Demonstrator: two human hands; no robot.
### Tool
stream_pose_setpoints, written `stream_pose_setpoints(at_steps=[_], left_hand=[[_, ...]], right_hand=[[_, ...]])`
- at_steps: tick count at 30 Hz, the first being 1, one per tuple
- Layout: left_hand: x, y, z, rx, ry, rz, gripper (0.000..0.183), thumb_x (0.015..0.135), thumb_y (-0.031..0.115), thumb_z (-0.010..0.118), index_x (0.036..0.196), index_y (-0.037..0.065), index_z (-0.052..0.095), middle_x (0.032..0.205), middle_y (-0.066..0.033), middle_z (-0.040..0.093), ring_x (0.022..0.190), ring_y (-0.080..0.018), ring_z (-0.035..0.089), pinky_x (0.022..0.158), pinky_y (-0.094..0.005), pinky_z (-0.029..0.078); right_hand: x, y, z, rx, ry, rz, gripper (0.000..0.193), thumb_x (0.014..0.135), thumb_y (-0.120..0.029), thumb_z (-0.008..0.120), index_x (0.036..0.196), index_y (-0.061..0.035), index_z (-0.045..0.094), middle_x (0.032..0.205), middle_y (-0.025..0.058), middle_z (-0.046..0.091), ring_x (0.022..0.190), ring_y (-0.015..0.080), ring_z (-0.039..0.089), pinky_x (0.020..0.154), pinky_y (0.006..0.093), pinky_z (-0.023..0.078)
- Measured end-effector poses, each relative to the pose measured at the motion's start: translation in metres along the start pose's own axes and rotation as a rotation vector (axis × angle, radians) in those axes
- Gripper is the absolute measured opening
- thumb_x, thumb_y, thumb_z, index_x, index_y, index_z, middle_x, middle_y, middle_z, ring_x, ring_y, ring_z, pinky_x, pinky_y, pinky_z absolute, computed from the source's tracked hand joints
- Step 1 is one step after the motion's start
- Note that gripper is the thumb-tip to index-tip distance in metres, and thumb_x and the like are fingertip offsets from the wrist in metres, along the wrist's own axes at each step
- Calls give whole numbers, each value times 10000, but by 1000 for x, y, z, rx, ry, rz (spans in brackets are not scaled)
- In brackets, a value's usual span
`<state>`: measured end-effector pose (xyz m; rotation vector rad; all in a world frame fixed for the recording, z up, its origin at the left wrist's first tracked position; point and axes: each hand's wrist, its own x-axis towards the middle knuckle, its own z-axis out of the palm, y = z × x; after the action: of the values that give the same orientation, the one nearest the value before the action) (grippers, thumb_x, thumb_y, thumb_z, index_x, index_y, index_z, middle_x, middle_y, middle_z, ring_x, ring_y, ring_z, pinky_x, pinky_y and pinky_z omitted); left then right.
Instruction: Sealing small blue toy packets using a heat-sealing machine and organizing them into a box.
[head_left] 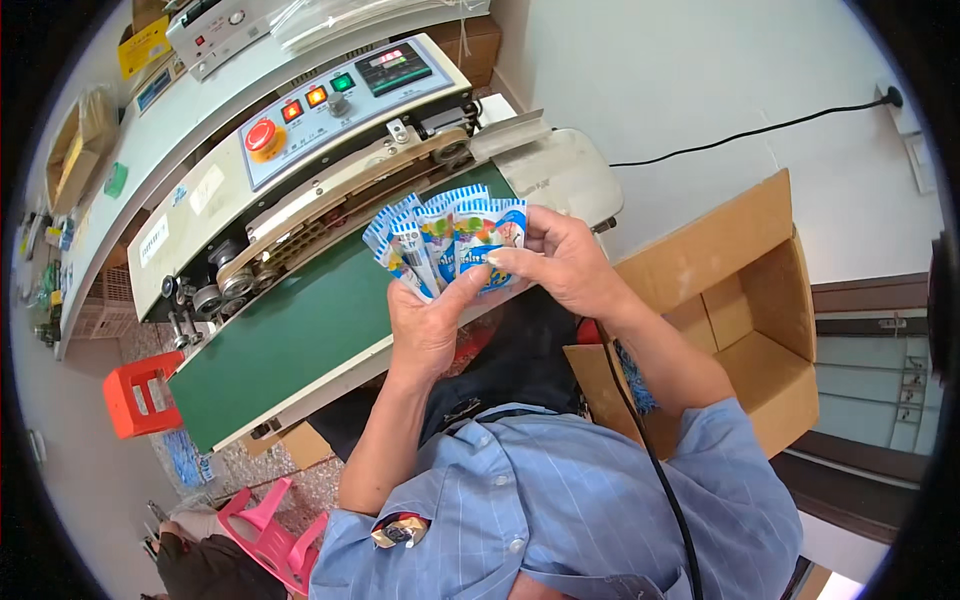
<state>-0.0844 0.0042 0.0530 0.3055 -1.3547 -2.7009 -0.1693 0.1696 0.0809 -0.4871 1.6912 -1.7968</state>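
Observation:
Several small blue-and-white sachets (438, 240) are fanned out between my two hands, above the near edge of a green conveyor belt (310, 315). My left hand (430, 325) grips them from below, its thumb laid over their lower part. From the right, my right hand (560, 262) pinches the rightmost sachet, thumb in front and fingers hidden behind. Behind the sachets stands a band sealing machine (300, 170) with a red stop knob (264, 138), lit buttons and a small display.
An open cardboard box (765, 365) stands at my right, with blue packets (636, 380) partly visible in it. A black cable (740, 148) runs to the wall. At the left are a red stool (140, 395) and a pink plastic chair (268, 535).

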Motion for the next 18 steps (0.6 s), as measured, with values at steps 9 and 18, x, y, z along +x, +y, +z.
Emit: stream_pose_setpoints(at_steps=[9, 18], left_hand=[[8, -2, -6, -78, 191, 65, 323, 931, 129, 680, 1213, 5, 583, 1086, -82, 681, 922, -180, 693, 686, -341, 643], [1, 4, -22, -117, 224, -11, 377, 944, 134, 657, 1277, 17, 525, 1155, -95, 660, 972, -198, 693, 676, -364, 655]], right_hand=[[30, 21, -3, 209, 203, -9, 318, 989, -208, 590, 1214, 17, 586, 1094, 88, 690, 895, 161, 699, 702, 300, 599], [70, 16, -42, 74, 305, 181, 316, 995, -212, 571, 1232, -3, 554, 1046, 87, 685, 866, 157, 699, 642, 305, 624]])
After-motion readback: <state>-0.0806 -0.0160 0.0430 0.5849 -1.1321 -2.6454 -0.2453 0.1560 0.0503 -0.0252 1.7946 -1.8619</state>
